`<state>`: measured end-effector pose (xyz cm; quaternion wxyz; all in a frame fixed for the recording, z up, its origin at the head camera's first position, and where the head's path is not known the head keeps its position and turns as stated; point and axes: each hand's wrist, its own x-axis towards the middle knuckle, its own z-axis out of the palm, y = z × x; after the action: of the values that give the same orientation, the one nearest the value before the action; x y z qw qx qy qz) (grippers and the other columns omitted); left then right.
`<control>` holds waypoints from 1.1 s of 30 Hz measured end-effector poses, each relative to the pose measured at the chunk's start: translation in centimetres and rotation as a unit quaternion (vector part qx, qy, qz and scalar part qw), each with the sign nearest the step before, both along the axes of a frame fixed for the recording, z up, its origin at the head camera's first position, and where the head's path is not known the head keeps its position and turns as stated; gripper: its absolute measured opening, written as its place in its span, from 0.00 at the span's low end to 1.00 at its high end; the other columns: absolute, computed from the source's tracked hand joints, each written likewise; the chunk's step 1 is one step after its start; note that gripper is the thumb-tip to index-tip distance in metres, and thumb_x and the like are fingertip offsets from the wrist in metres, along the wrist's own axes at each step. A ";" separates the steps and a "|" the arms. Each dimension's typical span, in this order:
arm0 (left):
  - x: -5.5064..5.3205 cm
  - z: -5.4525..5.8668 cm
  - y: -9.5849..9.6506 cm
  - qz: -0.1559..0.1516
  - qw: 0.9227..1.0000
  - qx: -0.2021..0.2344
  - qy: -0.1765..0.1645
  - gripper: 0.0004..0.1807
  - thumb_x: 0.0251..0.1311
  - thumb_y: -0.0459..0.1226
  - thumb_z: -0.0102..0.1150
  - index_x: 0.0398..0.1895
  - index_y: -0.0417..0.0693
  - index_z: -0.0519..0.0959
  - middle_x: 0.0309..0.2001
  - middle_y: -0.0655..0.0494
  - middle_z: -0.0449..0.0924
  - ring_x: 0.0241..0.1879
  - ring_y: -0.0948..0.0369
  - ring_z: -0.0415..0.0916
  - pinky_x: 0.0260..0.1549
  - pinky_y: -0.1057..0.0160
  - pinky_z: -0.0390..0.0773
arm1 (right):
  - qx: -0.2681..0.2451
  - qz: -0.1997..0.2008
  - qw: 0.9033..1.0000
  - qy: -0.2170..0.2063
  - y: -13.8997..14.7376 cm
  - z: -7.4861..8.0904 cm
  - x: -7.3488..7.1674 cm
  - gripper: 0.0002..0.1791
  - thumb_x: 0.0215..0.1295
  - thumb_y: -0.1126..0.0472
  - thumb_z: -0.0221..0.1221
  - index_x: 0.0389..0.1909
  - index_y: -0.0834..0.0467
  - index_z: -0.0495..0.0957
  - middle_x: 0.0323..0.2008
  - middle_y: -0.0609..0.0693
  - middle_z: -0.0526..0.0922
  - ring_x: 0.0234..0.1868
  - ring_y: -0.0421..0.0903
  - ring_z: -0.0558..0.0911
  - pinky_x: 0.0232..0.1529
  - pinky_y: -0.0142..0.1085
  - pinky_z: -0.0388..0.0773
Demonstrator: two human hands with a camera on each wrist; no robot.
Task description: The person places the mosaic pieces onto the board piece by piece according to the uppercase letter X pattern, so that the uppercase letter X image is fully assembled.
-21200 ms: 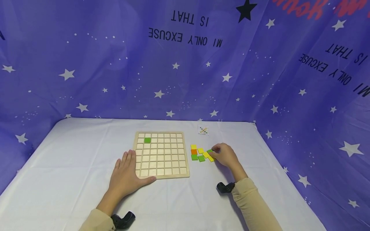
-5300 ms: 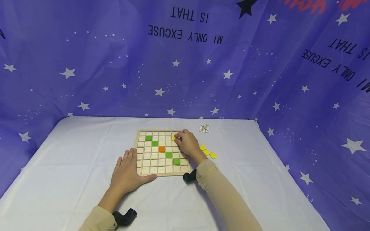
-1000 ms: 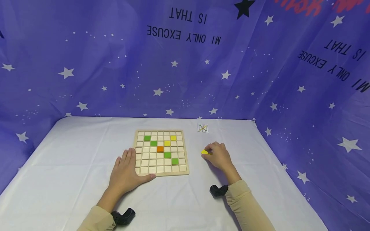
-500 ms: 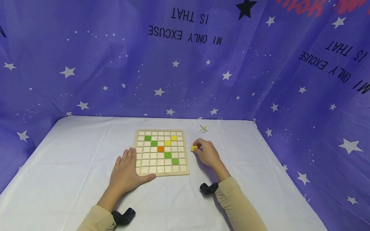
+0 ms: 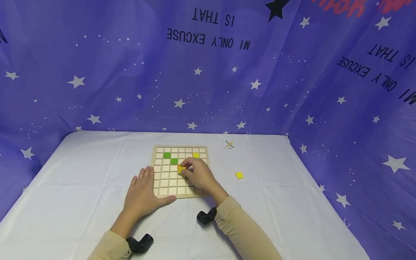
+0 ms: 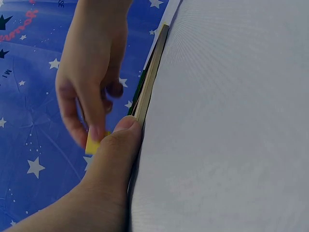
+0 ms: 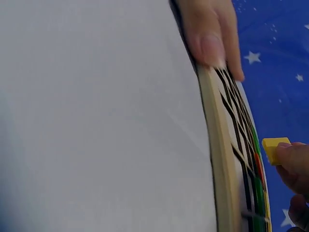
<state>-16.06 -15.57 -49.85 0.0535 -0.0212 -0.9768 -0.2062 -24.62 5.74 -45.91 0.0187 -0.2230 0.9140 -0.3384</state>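
A wooden grid board point(image 5: 165, 182) lies on the table, with green tiles point(image 5: 167, 155) and a yellow tile point(image 5: 196, 155) set in its squares. My left hand point(image 5: 140, 193) rests along the board's left side, fingers straight, thumb over the near edge. Above the middle of the board my right hand point(image 5: 199, 175) pinches a yellow tile point(image 7: 274, 149) between thumb and fingers. The right wrist view shows this tile raised off the board. An orange tile point(image 7: 259, 166) is mostly covered by the right hand in the head view, as are other squares.
One loose yellow tile point(image 5: 239, 175) lies on the white cloth right of the board. A small printed card point(image 5: 229, 144) with a coloured grid pattern lies farther back. A purple star-patterned curtain point(image 5: 208, 86) hangs behind the table.
My right hand has carried a yellow tile left from beside the board to over its middle. One yellow tile stays on the cloth. My left hand has kept its place.
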 end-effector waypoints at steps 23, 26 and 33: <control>-0.1 0.0 0.0 -0.002 1.000 -0.005 0.005 0.80 0.36 0.84 0.51 0.77 0.29 0.44 0.77 0.31 0.46 0.78 0.38 0.42 0.75 0.36 0.44 | 0.125 0.028 0.987 0.097 -3.0 -0.5 1.0 0.09 0.66 0.51 0.64 0.45 0.46 0.85 0.43 0.40 0.80 0.43 0.39 0.76 0.42 0.31 0.76; 0.0 -0.1 0.0 -0.001 1.000 -0.004 0.006 0.80 0.36 0.84 0.51 0.77 0.29 0.45 0.77 0.32 0.46 0.78 0.38 0.43 0.74 0.36 0.45 | 0.135 0.034 0.985 0.103 -2.8 -0.4 1.2 0.09 0.65 0.51 0.65 0.44 0.46 0.86 0.44 0.40 0.81 0.43 0.39 0.76 0.40 0.30 0.76; 0.0 -0.4 -0.1 0.002 1.000 -0.004 0.006 0.80 0.35 0.84 0.51 0.77 0.29 0.45 0.77 0.32 0.46 0.78 0.38 0.43 0.74 0.36 0.45 | 0.117 0.048 0.986 0.108 -1.6 -0.4 1.5 0.08 0.66 0.49 0.64 0.42 0.44 0.87 0.45 0.39 0.80 0.44 0.38 0.75 0.39 0.28 0.75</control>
<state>-16.02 -15.63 -50.22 0.0593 -0.0206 -0.9773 -0.2022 -23.15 4.17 -46.32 -0.0382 -0.2979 0.9322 -0.2019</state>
